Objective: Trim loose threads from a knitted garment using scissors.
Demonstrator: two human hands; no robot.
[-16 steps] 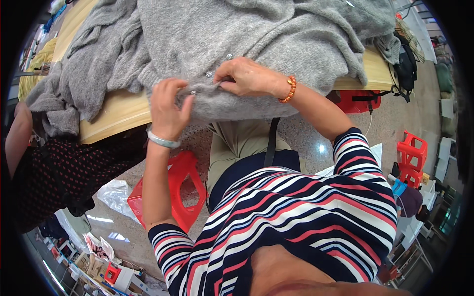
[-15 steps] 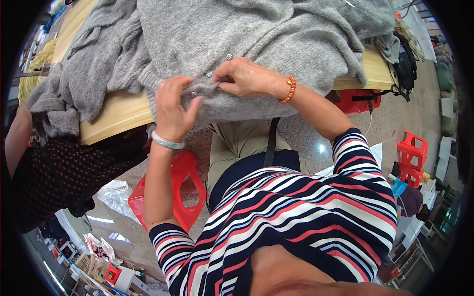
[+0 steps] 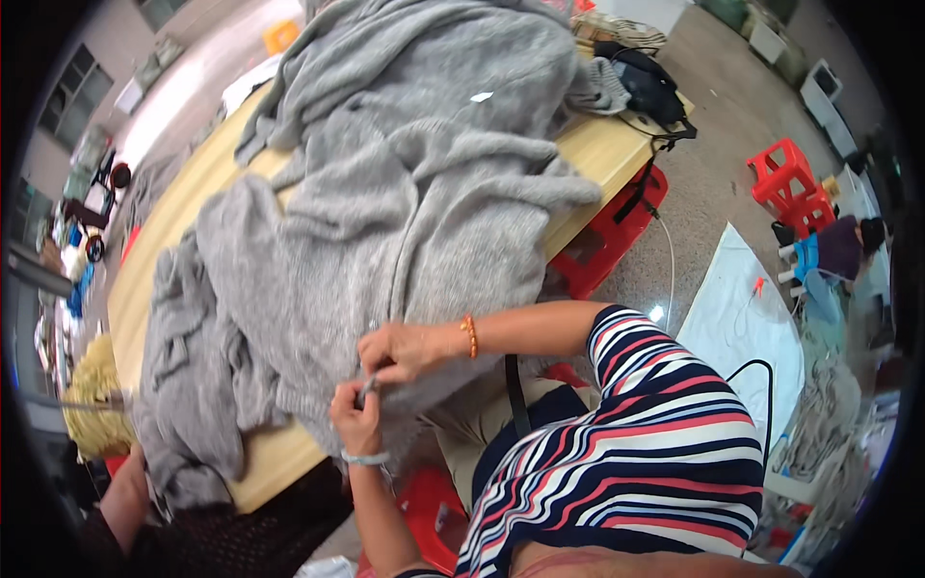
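A grey knitted cardigan point(image 3: 385, 222) lies bunched over the wooden table's near edge. My left hand point(image 3: 356, 416), with a pale bangle at the wrist, pinches the garment's front edge between thumb and fingertips. Just above and to the right, my right hand point(image 3: 407, 351), wearing an orange bead bracelet, has its fingers closed on the same edge. The two sets of fingertips almost meet around a small dark bit there; whether it is a button I cannot tell.
Pale wood shows on the table point(image 3: 279, 462). A black bag point(image 3: 646, 87) with straps rests at its far right corner. Red stools point(image 3: 617, 236) stand beneath and beside it. At the left, another person's arm point(image 3: 125, 501) reaches near yellow yarn point(image 3: 96, 395).
My view has swung, showing more of the table. My left hand has gone from loosely spread fingers to a pinch on the edge, and both hands are closer together.
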